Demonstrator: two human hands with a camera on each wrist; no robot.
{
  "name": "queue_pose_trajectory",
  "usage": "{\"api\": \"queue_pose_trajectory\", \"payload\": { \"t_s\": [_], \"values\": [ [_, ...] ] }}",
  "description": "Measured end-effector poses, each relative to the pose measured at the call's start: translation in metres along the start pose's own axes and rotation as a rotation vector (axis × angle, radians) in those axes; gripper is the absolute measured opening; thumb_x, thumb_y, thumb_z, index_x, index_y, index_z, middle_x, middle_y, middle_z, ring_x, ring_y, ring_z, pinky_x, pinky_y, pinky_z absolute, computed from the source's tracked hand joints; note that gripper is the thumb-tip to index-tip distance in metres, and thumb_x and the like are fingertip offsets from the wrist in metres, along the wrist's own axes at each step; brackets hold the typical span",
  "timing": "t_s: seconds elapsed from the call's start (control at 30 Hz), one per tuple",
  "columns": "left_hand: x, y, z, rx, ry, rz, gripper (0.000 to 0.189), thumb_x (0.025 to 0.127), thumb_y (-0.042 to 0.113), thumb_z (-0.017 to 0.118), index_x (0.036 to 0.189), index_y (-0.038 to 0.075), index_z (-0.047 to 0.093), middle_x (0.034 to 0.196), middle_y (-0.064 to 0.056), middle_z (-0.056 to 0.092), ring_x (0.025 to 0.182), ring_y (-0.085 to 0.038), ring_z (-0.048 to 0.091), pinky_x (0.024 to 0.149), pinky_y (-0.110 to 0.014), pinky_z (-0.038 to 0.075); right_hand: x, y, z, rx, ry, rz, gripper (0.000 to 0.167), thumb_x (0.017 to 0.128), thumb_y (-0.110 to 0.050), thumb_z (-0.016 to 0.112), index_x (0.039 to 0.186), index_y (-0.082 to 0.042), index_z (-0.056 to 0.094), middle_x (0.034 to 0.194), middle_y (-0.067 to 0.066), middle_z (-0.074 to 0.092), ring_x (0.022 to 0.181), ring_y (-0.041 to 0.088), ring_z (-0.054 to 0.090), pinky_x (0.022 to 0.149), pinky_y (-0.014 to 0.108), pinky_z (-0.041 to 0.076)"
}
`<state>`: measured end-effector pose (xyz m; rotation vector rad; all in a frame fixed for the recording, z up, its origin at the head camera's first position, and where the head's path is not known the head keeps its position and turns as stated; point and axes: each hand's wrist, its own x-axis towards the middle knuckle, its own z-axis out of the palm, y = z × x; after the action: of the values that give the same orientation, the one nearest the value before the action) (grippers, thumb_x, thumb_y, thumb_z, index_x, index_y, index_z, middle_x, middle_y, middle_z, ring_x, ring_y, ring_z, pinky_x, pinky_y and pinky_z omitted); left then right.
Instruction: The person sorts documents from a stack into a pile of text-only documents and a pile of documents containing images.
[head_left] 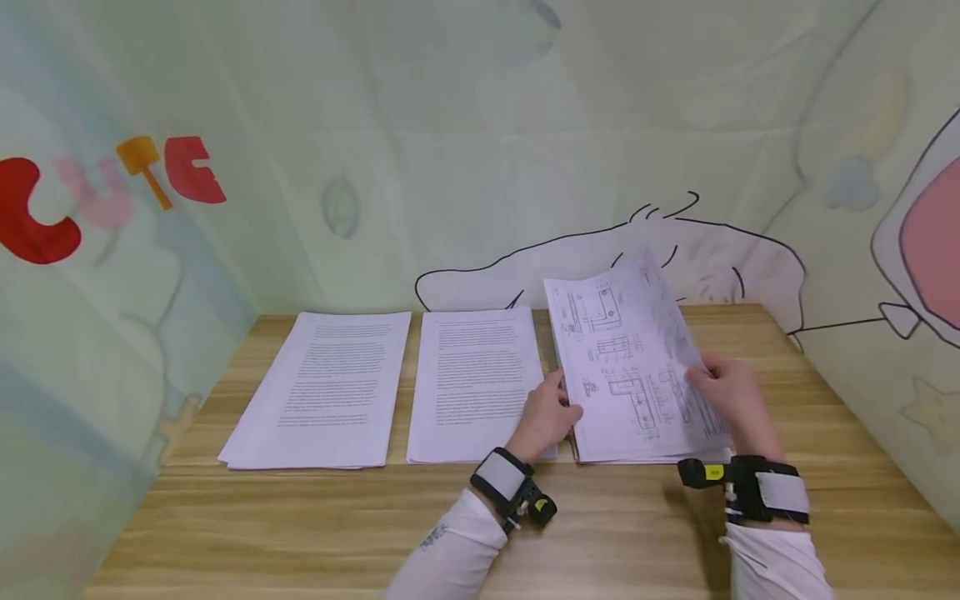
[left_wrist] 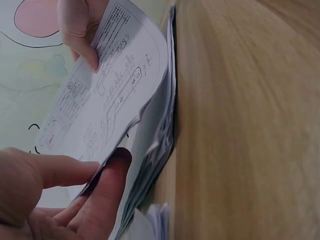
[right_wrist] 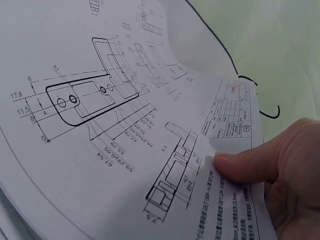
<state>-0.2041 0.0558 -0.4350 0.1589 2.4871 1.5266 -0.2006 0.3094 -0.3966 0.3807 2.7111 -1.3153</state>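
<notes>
Both hands hold a sheet with technical drawings [head_left: 622, 367], lifted and bent above the right-hand paper stack [head_left: 675, 459]. At its left edge, my left hand [head_left: 546, 414] pinches the paper between thumb and fingers, as the left wrist view also shows. My right hand [head_left: 731, 400] grips the opposite edge, its thumb lying on the printed face beside a title table in the right wrist view. Whether one sheet or several are held, I cannot tell. Beneath, more sheets of the stack [left_wrist: 167, 115] show with uneven, slightly parted edges.
Two stacks of text pages lie to the left: a middle stack [head_left: 480, 375] beside my left hand, and a far-left stack [head_left: 330, 392] with slightly fanned edges. The wooden table [head_left: 300, 533] meets a printed cloth backdrop [head_left: 465, 150] behind and at the sides.
</notes>
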Motion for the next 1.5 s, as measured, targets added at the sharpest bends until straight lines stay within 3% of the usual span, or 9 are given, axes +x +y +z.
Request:
{"api": "queue_pose_trajectory", "payload": {
  "t_s": [0.1, 0.33, 0.4, 0.53, 0.6, 0.77, 1.03, 1.27, 1.5],
  "values": [
    [0.000, -0.004, -0.001, -0.015, -0.041, -0.025, 0.060, 0.090, 0.004, 0.066, 0.146, 0.008, 0.045, 0.090, -0.005, 0.065, 0.060, -0.011, 0.061, 0.053, -0.020, 0.051, 0.006, 0.007, 0.004, -0.013, -0.017, 0.039, 0.054, 0.102, -0.023, 0.042, 0.149, 0.003, 0.038, 0.130, 0.028, 0.053, 0.099, 0.032, 0.057, 0.076, 0.033, 0.044],
    [-0.001, -0.004, -0.003, 0.011, -0.063, -0.031, 0.021, 0.089, 0.005, 0.068, 0.109, 0.005, 0.062, 0.088, -0.003, 0.063, 0.062, -0.010, 0.060, 0.054, -0.018, 0.051, 0.009, 0.012, 0.012, -0.066, 0.033, 0.063, 0.058, 0.099, -0.012, 0.047, 0.153, 0.002, 0.030, 0.138, 0.033, 0.049, 0.106, 0.039, 0.057, 0.081, 0.041, 0.047],
    [-0.001, -0.003, -0.003, 0.048, -0.062, -0.023, 0.023, 0.089, 0.005, 0.068, 0.112, 0.004, 0.064, 0.092, -0.005, 0.065, 0.067, -0.011, 0.061, 0.057, -0.020, 0.052, 0.009, 0.014, 0.013, -0.087, 0.061, 0.073, 0.059, 0.097, -0.008, 0.048, 0.153, 0.003, 0.029, 0.139, 0.035, 0.048, 0.110, 0.042, 0.057, 0.083, 0.047, 0.048],
    [-0.001, -0.001, -0.005, 0.145, -0.050, -0.009, 0.046, 0.088, 0.010, 0.070, 0.133, 0.004, 0.061, 0.122, -0.011, 0.068, 0.091, -0.014, 0.062, 0.070, -0.021, 0.050, 0.009, 0.016, 0.013, -0.126, 0.103, 0.094, 0.061, 0.095, -0.004, 0.047, 0.152, 0.005, 0.029, 0.139, 0.038, 0.047, 0.119, 0.049, 0.054, 0.093, 0.058, 0.046],
    [-0.001, 0.000, -0.006, 0.173, -0.046, -0.005, 0.049, 0.089, 0.013, 0.070, 0.136, 0.004, 0.059, 0.128, -0.012, 0.067, 0.093, -0.015, 0.062, 0.068, -0.020, 0.047, 0.009, 0.016, 0.013, -0.155, 0.111, 0.087, 0.061, 0.094, -0.004, 0.047, 0.151, 0.006, 0.029, 0.139, 0.039, 0.047, 0.123, 0.051, 0.052, 0.097, 0.061, 0.044],
    [-0.003, 0.001, -0.007, 0.179, -0.053, -0.012, 0.045, 0.094, 0.024, 0.064, 0.134, 0.003, 0.060, 0.128, -0.014, 0.067, 0.081, -0.014, 0.063, 0.057, -0.021, 0.045, 0.008, 0.015, 0.014, -0.248, 0.079, 0.065, 0.057, 0.096, -0.010, 0.050, 0.148, 0.008, 0.036, 0.140, 0.040, 0.046, 0.123, 0.053, 0.050, 0.096, 0.063, 0.044],
    [-0.007, 0.007, -0.013, 0.210, -0.097, 0.011, 0.046, 0.099, 0.033, 0.056, 0.136, 0.006, 0.059, 0.136, -0.011, 0.064, 0.103, -0.016, 0.065, 0.086, -0.028, 0.054, 0.003, 0.006, 0.015, -0.400, 0.038, 0.000, 0.054, 0.099, -0.023, 0.050, 0.141, 0.011, 0.045, 0.141, 0.041, 0.043, 0.122, 0.056, 0.046, 0.099, 0.066, 0.040],
    [-0.013, 0.014, -0.035, 0.150, -0.071, 0.058, 0.045, 0.100, 0.036, 0.053, 0.138, 0.011, 0.058, 0.131, -0.009, 0.068, 0.117, -0.021, 0.066, 0.089, -0.032, 0.056, 0.000, -0.017, 0.023, -0.389, 0.016, -0.072, 0.058, 0.102, -0.030, 0.047, 0.147, 0.006, 0.039, 0.146, 0.040, 0.037, 0.127, 0.057, 0.043, 0.100, 0.069, 0.039],
    [-0.022, 0.007, -0.082, 0.154, 0.028, 0.140, 0.041, 0.101, 0.031, 0.054, 0.135, 0.010, 0.061, 0.127, -0.010, 0.069, 0.110, -0.023, 0.068, 0.085, -0.032, 0.056, -0.008, -0.042, 0.043, -0.381, 0.040, -0.228, 0.053, 0.101, -0.031, 0.051, 0.144, 0.000, 0.047, 0.144, 0.036, 0.045, 0.122, 0.053, 0.051, 0.093, 0.063, 0.047]
  ]
}}
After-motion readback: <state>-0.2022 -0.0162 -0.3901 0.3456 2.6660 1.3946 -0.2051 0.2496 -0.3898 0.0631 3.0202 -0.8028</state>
